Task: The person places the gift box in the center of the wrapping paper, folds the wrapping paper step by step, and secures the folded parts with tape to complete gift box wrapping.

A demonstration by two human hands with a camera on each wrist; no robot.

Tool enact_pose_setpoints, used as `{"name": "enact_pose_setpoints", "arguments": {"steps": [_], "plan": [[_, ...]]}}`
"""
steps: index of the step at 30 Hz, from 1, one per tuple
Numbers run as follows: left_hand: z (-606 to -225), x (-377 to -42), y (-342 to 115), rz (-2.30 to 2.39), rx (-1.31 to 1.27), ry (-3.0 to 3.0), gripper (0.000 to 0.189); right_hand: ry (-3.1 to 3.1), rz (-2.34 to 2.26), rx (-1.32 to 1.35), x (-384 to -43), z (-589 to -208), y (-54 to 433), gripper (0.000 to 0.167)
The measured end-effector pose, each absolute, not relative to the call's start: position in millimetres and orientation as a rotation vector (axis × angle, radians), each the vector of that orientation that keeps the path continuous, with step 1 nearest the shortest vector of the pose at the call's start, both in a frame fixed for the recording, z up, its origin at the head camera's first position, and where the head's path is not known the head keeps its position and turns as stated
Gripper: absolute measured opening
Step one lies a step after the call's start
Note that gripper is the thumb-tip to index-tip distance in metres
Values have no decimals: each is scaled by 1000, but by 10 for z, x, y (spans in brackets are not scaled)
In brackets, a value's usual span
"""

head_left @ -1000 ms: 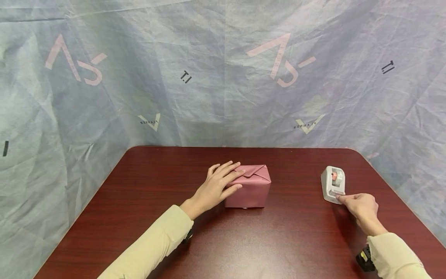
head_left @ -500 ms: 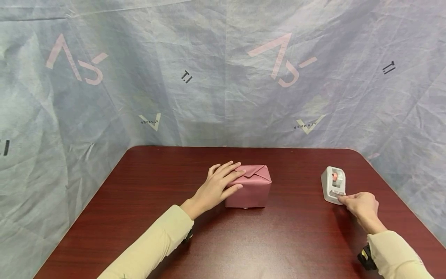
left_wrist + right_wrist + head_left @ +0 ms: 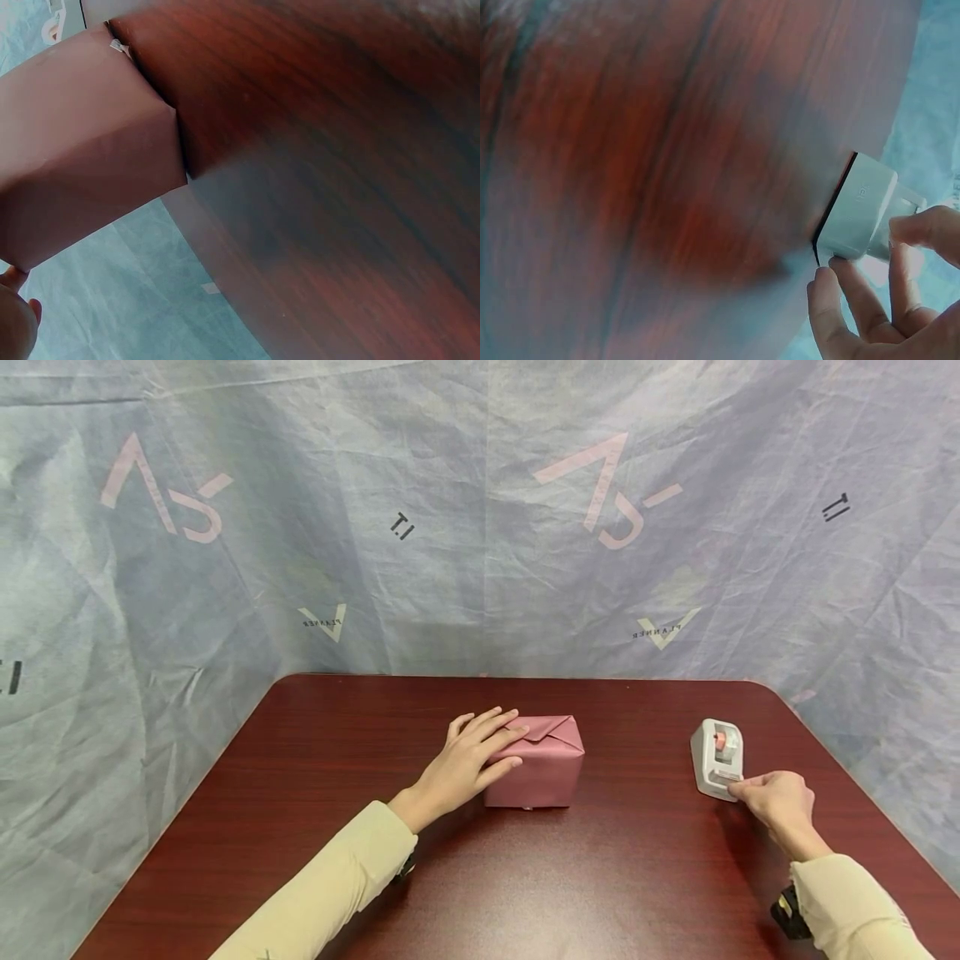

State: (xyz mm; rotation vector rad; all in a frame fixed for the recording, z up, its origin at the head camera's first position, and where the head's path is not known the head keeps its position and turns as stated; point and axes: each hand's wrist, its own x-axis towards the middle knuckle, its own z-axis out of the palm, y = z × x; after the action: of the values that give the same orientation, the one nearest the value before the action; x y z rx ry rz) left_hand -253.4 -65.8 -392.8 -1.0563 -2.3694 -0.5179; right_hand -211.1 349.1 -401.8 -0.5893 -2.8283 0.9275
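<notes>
A box wrapped in pink paper (image 3: 534,777) stands mid-table, a folded flap on its top. My left hand (image 3: 471,755) rests on its left side with fingers spread over the top edge. In the left wrist view the wrapped box (image 3: 82,142) fills the upper left, and a bit of the hand (image 3: 15,315) shows at its lower corner. To the right stands a white tape dispenser (image 3: 707,762) with an orange-cored roll. At its front end, my right hand (image 3: 780,802) pinches the tape between thumb and index finger. Its other fingers (image 3: 859,296) touch the dispenser's front.
Both things stand on a dark red wood-grain table (image 3: 637,877) with rounded far corners. Grey-blue printed fabric (image 3: 450,568) hangs behind and along both sides. A small bit of clear tape (image 3: 118,46) sticks out at the box's lower edge.
My right hand has risen very slightly at the front of the tape dispenser. The left hand and the pink box have stayed in place.
</notes>
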Motion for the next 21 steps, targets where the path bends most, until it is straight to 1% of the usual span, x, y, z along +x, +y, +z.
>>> {"name": "enact_pose_setpoints", "arguments": {"steps": [6,11,14,17,21], "plan": [[-3911,-2529,-655,-517,-1059,-2374,42,-2894,941,-611,-2068,-4043,3565,23],[-3905,-2529,-652,-525,-1062,-2371,42,-2886,938,-554,-2017,-3972,3561,29],[-3904,-2528,-655,-527,-1062,-2375,41,-2833,910,-489,-2015,-3871,3473,34],[-3900,-2530,-659,-531,-1069,-2375,42,-2780,907,-404,-2032,-3747,3334,34],[-3897,-2533,-665,-527,-1074,-2360,42,-2740,1030,-277,-2063,-3580,3111,36]]}}
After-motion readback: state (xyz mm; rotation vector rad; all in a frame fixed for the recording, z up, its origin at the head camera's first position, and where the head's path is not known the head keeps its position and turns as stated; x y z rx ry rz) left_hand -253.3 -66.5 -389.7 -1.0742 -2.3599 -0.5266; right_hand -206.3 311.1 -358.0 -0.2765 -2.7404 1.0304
